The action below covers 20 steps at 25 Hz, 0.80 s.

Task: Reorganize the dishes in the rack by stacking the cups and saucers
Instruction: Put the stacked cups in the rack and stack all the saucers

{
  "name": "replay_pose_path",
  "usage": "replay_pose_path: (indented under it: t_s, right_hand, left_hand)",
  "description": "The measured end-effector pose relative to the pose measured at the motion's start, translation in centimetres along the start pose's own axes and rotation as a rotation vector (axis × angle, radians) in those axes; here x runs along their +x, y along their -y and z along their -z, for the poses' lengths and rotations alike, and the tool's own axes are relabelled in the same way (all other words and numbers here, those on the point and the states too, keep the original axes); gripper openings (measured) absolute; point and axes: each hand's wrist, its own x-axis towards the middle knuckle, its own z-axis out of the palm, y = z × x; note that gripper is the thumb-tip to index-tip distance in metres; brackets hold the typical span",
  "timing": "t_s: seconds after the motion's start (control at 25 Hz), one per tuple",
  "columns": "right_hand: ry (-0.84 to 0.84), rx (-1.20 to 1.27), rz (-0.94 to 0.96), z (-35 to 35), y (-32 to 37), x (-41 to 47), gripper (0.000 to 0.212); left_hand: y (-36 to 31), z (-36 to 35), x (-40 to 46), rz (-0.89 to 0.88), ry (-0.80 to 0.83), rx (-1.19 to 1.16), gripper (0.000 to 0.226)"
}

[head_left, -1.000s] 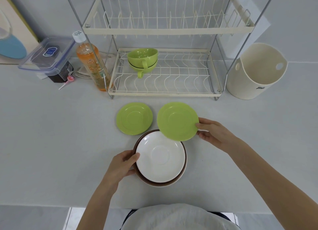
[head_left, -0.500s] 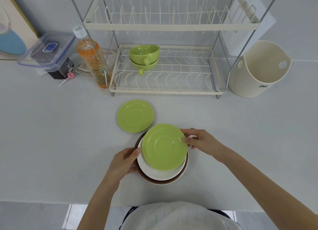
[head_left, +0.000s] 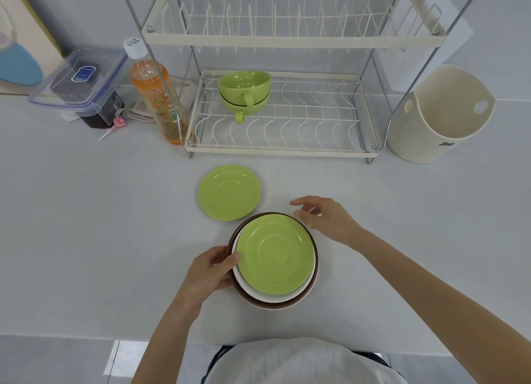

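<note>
Two-tier dish rack point(head_left: 281, 151) stands at the back of the grey counter point(head_left: 86, 225). On its lower tier, left end: two green cups point(head_left: 244, 92), nested, handles facing forward. In front of the rack, one green saucer point(head_left: 229, 192) lies alone, flat. Just nearer than it, a stack: brown plate point(head_left: 315, 271) at the bottom, white saucer point(head_left: 258, 293) on it, second green saucer point(head_left: 275, 253) on top. Left hand point(head_left: 211, 271) grips the stack's left rim, thumb on top. Right hand point(head_left: 324, 218) is open, fingers spread, holding nothing, just beyond the stack's far right edge.
</note>
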Motion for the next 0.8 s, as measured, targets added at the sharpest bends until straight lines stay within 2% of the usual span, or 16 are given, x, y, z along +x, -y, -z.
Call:
replay_pose_path:
  t_s: [0.12,0.28,0.4,0.48,0.6,0.68,0.8]
  right_hand:
    - [-0.049,0.085,-0.124,-1.6,1.9,3.4,0.036]
    - [-0.030,0.236,-0.281,-4.2,4.7,6.4,0.040]
    - [-0.060,0.288,-0.369,-5.0,5.7,7.2,0.035]
    - [-0.037,0.437,-0.431,-5.0,5.8,7.4,0.030]
    - [-0.016,0.678,-0.496,-4.6,5.7,7.1,0.009]
    - [-0.038,0.749,-0.512,-4.3,5.1,6.8,0.020]
    - [-0.087,0.839,-0.496,-3.2,4.4,5.6,0.012]
  left_hand:
    - [0.0,0.0,0.0,0.009,0.008,-0.006,0.018]
    - [-0.1,0.1,0.2,0.014,0.016,-0.007,0.015]
    - [-0.1,0.1,0.1,0.018,0.027,-0.018,0.011]
    - [-0.1,0.1,0.1,0.018,0.027,-0.017,0.011]
    - [-0.2,0.0,0.2,0.015,0.022,-0.017,0.007]
    - [-0.2,0.0,0.2,0.017,0.023,-0.018,0.007]
    - [-0.3,0.1,0.3,0.023,0.024,-0.012,0.008]
